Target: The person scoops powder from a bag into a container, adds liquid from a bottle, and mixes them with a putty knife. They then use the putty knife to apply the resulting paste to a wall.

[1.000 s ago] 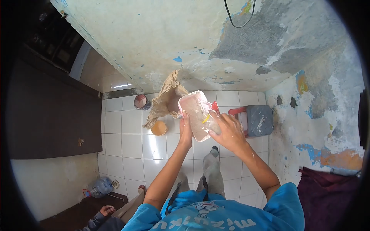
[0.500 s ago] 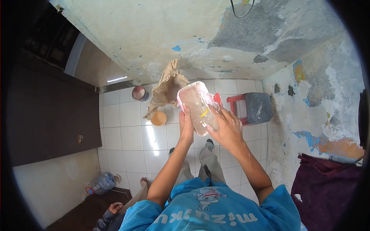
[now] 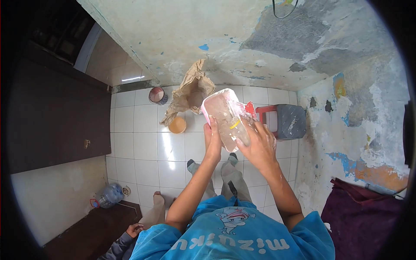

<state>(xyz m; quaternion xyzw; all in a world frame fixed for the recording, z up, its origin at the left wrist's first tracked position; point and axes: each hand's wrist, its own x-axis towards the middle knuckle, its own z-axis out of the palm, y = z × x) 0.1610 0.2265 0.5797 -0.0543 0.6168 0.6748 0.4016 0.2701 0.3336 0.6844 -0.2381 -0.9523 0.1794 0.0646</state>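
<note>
While our left hand (image 3: 213, 141) and right hand (image 3: 259, 145) stay clasped on the plastic container (image 3: 225, 118), we have barely lifted it, chest-high above the tiled floor (image 3: 147, 147); handling continues.

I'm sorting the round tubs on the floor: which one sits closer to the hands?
The orange tub, below the brown paper bag. The red-and-white tub sits farther off, by the wall. Both hands, left hand and right hand, hold a plastic container.
</note>
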